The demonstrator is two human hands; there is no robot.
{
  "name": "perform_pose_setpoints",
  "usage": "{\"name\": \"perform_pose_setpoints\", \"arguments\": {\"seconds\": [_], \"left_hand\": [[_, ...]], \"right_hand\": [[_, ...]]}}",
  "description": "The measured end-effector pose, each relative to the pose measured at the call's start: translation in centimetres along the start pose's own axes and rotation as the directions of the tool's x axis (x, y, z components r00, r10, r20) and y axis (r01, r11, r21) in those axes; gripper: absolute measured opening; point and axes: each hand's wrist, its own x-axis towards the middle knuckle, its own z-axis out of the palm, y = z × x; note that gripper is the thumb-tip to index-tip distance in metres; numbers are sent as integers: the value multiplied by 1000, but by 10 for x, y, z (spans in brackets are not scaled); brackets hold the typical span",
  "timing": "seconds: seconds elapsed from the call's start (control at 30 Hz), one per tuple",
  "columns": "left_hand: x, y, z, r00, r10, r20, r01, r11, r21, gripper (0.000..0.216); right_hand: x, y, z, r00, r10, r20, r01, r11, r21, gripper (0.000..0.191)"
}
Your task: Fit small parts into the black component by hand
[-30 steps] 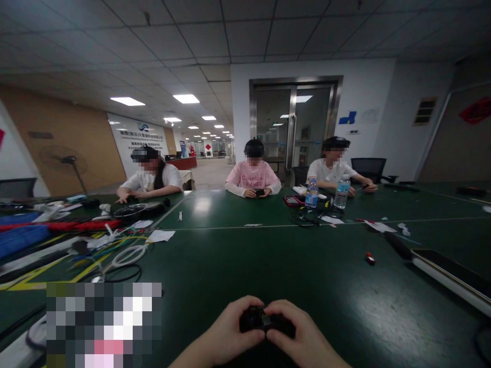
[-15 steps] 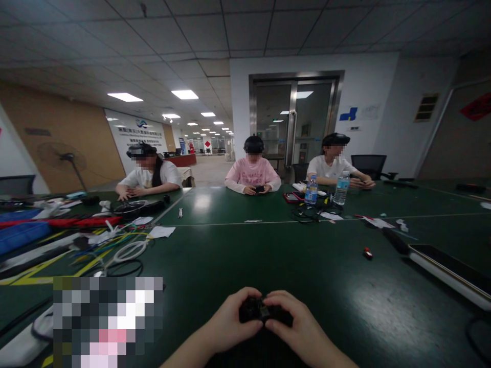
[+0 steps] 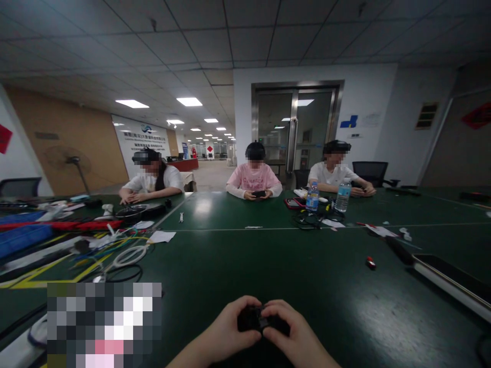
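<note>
Between my hands is a small black device point(image 3: 262, 321), held low over the near side of the green table point(image 3: 215, 266). Its exact kind is hard to make out, since my fingers cover both ends and the picture is dark there. My left hand point(image 3: 235, 323) grips the left end, thumb along the near side and fingers curled over the far side. On the right end, my right hand point(image 3: 288, 327) holds it the same way, its fingertips on the top near the middle. The thumb tips nearly meet at the near edge.
At the left lie cables point(image 3: 130, 255), a blue tray point(image 3: 25, 240) and a white power strip point(image 3: 23, 347). A small red object point(image 3: 370, 262) and a flat device point(image 3: 452, 281) lie right. Bottles point(image 3: 342, 197) stand farther back. Several people sit across the table.
My view has tilted up slightly, so the scene sits a little lower. My right fingers have shifted slightly on the black device; both hands keep hold of it.
</note>
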Motion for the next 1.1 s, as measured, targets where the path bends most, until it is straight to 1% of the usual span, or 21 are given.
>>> {"name": "perform_pose_setpoints", "arguments": {"seconds": [0.1, 0.2, 0.3, 0.33, 0.37, 0.43, 0.53, 0.6, 0.73, 0.8, 0.93, 1.1], "left_hand": [[0, 3, 1, 1000, 8, -5, -8, 1000, 18, 42], [0, 4, 2, 1000, -2, -12, 3, 998, 64, 41], [-1, 3, 1, 1000, 15, -27, -12, 993, 121, 41], [-1, 3, 1, 999, 15, -29, -11, 991, 134, 40], [-1, 3, 1, 1000, 7, -27, -4, 990, 140, 39], [-2, 4, 0, 1000, -18, -12, 20, 991, 136, 39], [-2, 5, 0, 1000, -24, -1, 24, 992, 124, 39], [-2, 6, 0, 1000, -6, -2, 6, 990, 142, 40], [-2, 6, 1, 999, 21, -28, -13, 965, 262, 37], [-3, 6, 1, 999, 10, -35, 1, 949, 316, 35], [-3, 7, 3, 1000, -3, -13, 7, 922, 386, 36], [-1, 8, 2, 998, -56, -14, 56, 912, 406, 42]], "right_hand": [[-1, 1, 0, 1000, 15, -13, -15, 1000, -23, 17], [-2, 0, -3, 996, 46, -75, -48, 998, -31, 14], [-3, -4, -11, 986, 38, -160, -39, 999, -4, 13], [-3, -4, -14, 982, 43, -181, -42, 999, 10, 17], [-3, -4, -18, 982, 52, -183, -50, 999, 13, 20], [-3, -3, -26, 973, 43, -225, -42, 999, 8, 19], [-3, 2, -35, 941, 62, -332, -31, 995, 99, 28], [-4, 3, -40, 923, 92, -374, -26, 984, 176, 34], [-4, -1, -44, 890, 126, -438, 8, 957, 290, 37], [-4, -3, -45, 878, 149, -456, 12, 943, 331, 38], [-4, -3, -45, 870, 213, -444, -31, 923, 383, 37], [-4, -1, -45, 870, 228, -437, -35, 913, 408, 39]]}}
